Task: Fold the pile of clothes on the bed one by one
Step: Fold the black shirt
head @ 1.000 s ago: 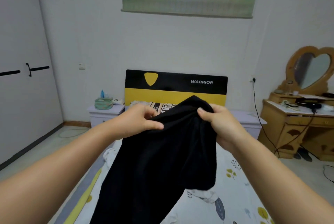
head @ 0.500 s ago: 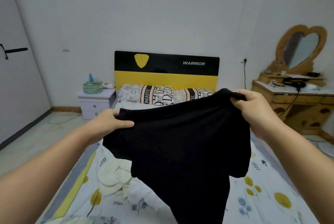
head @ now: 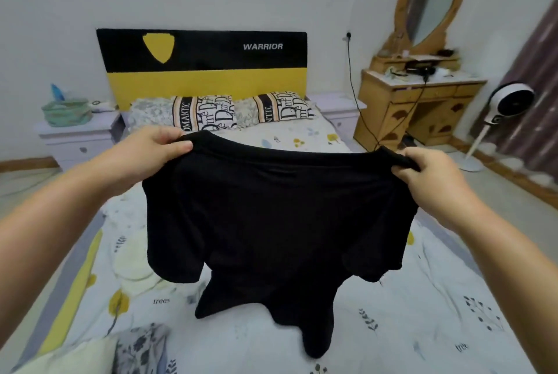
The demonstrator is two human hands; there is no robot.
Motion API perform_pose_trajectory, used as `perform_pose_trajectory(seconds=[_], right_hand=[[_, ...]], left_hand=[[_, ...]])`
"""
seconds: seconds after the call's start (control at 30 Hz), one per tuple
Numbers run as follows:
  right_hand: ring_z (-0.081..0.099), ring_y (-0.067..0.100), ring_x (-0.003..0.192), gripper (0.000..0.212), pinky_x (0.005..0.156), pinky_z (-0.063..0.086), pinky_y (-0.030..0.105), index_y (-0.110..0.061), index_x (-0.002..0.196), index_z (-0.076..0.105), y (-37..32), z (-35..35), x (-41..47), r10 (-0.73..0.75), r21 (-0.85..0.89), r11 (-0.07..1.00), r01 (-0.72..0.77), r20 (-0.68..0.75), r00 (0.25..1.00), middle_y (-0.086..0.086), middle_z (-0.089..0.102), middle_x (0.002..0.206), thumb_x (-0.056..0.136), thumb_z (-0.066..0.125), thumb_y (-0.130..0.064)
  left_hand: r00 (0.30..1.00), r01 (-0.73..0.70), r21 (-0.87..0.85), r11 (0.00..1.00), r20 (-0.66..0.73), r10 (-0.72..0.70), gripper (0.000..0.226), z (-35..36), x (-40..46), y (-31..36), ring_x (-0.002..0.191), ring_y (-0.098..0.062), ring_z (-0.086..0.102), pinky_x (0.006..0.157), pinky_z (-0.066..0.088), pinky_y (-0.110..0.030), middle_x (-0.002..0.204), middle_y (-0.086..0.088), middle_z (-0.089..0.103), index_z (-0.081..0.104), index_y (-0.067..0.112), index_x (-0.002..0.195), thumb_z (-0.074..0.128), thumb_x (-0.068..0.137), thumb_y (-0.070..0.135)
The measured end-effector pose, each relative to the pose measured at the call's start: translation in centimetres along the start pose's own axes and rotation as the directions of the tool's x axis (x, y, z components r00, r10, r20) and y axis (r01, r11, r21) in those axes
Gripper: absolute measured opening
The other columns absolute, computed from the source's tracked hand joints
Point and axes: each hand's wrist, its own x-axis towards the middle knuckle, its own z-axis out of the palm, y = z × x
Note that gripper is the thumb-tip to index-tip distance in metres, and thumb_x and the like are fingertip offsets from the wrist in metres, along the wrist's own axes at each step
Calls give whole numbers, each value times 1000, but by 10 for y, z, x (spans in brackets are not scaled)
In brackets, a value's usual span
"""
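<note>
A black T-shirt (head: pixel 271 216) hangs spread out in the air above the bed (head: pixel 422 313), its hem touching the sheet. My left hand (head: pixel 151 150) grips its left shoulder and my right hand (head: pixel 428 171) pinches its right shoulder. Both sleeves droop at the sides. A cream garment (head: pixel 136 262) lies crumpled on the bed to the left, partly hidden behind the shirt. A floral grey-blue garment (head: pixel 142 346) lies at the near left edge.
Two patterned pillows (head: pixel 226 111) lie against the black and yellow headboard (head: pixel 205 66). A pale nightstand (head: pixel 75 138) stands on the left. On the right stand a wooden dressing table (head: pixel 419 105) with a heart mirror, and a white fan (head: pixel 507 105).
My hands have moved apart and lower, stretching the bunched black shirt out wide by its shoulders. The view has tilted down toward the bed.
</note>
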Motion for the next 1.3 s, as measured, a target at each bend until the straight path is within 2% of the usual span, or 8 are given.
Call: perform_pose_trajectory(seconds=[0.17,0.3,0.4,0.47,0.57,0.9,1.03,1.3], right_hand=[[40,19,59,21,52,26,30,-11,72,55,-14,-29,-10,-56,69,996,60,-57,997,6,47,65,92,50,-4],[55,27,69,8,66,45,43,-21,77,61,-26,-52,-3,-115,182,973,141,-150,982,6,57,68,83,60,-16],[64,35,82,11,83,47,57,-34,76,65,-23,-55,12,-76,259,960,105,-121,990,16,67,83,71,59,-27],[63,37,82,5,83,47,55,-24,78,66,-7,-44,28,-24,242,970,31,-29,999,21,67,87,79,63,-20],[58,29,74,14,68,43,34,-7,77,63,34,-2,45,98,154,981,-122,151,984,17,64,81,89,57,-6],[45,15,56,28,49,26,26,-14,64,47,213,174,47,314,-56,948,-315,336,888,1,49,60,89,50,-3],[49,13,59,30,50,31,26,-18,70,51,257,222,58,357,-80,933,-351,322,877,1,55,66,89,42,3],[49,16,63,22,50,35,26,-13,94,53,306,300,124,314,-153,948,-279,311,897,2,55,73,89,38,2]], left_hand=[[972,-150,167,974,-157,176,25,13,-1,21,68,-12,54,63,41,-20,79,-5,63,60,15,78,44,97,15],[986,-149,-93,984,-96,140,21,10,-2,41,57,-12,64,51,47,-17,70,-5,71,68,12,80,56,90,25],[979,-121,-200,972,140,151,48,9,1,47,53,-6,66,45,48,-13,65,2,71,74,21,70,83,39,56],[966,-88,-163,983,226,124,68,18,19,32,63,-11,69,53,53,-16,74,-2,73,75,25,74,85,17,60],[962,4,0,1000,274,-4,41,56,48,-7,74,-20,68,67,55,-27,80,-6,73,71,19,76,84,41,34],[942,170,376,911,209,-262,15,220,112,-182,77,-12,61,66,45,-21,80,3,66,64,19,77,69,75,5],[958,167,442,881,140,-251,16,263,137,-227,84,-14,63,77,50,-30,85,4,69,68,20,85,58,85,7],[994,107,513,852,-36,-103,15,316,204,-284,79,-20,63,59,42,-25,83,-1,70,68,16,90,54,88,10]])
